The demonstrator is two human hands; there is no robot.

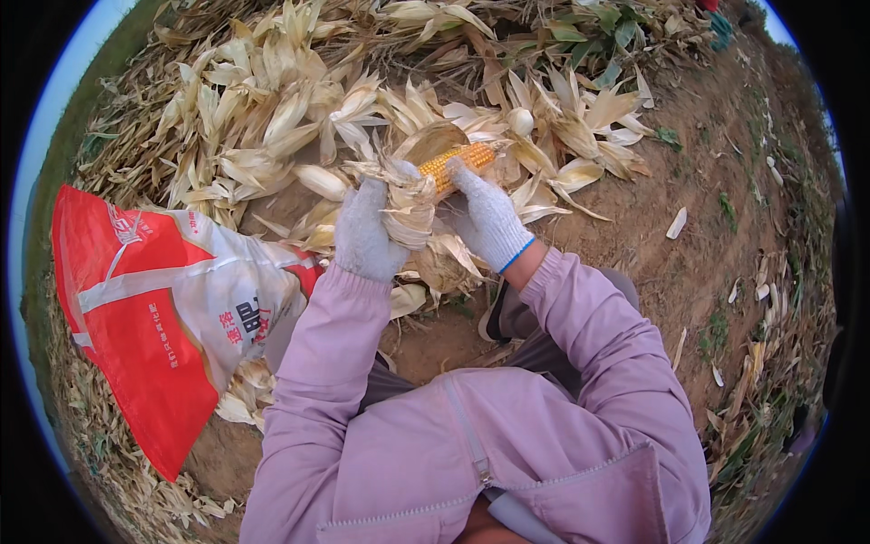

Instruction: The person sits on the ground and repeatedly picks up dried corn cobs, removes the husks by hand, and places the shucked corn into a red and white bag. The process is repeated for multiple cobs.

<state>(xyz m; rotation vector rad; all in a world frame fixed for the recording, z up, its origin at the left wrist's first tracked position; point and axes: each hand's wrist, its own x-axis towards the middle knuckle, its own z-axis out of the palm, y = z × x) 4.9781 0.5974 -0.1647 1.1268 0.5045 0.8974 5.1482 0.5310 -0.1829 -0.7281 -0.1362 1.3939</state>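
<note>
Before me is an ear of corn point(457, 165) with yellow-orange kernels, its tip pointing right and its kernels partly bare. Peeled-back dry corn husk point(410, 221) hangs around its lower end. My left hand point(372, 224), in a white knit glove, grips the husk and the lower end of the ear. My right hand point(484, 214), in a matching glove with a blue cuff edge, holds the ear from the near side, its thumb on the kernels. The other fingers of both hands are partly hidden.
A red and white woven sack point(197, 285) bearing writing lies at the left. Heaped dry husks point(272, 129) spread beyond my hands, with green leaves point(605, 34) farther back. Bare soil point(646, 231) with scattered husk pieces extends to the right. One shoe point(491, 323) shows beneath my right forearm.
</note>
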